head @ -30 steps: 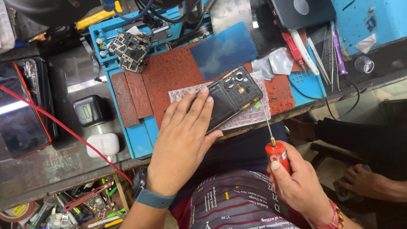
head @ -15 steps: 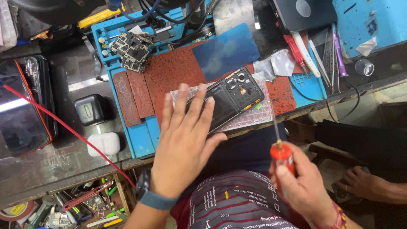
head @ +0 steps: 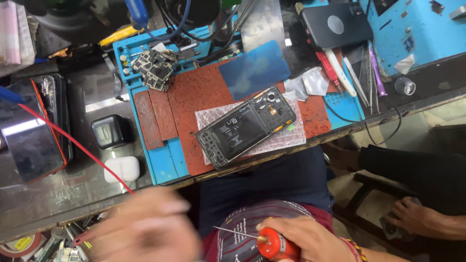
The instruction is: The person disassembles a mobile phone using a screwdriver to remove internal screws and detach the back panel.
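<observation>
The right hand [head: 310, 237] grips a red screwdriver [head: 274, 245] below the table's near edge. The left hand [head: 141, 228], blurred, seemingly open and empty, has lifted off the opened phone [head: 245, 127], which lies near that edge.

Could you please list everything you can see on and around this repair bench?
opened phone: 1, black, back cover off, on bubble wrap on the mat
bubble wrap: 1, clear, under the phone
work mat: 1, blue with red-brown pads, bench centre
circuit boards: small pile, dark, mat's top left
film sheet: 1, blue, above the phone
earbud case: 1, white, left of the mat
tweezers and picks: several, right of the mat
red wire: 1, crossing the bench's left side
screwdriver: 1, red handle, in the right hand
left hand: blurred, holding nothing visible
right hand: holding the screwdriver
</observation>
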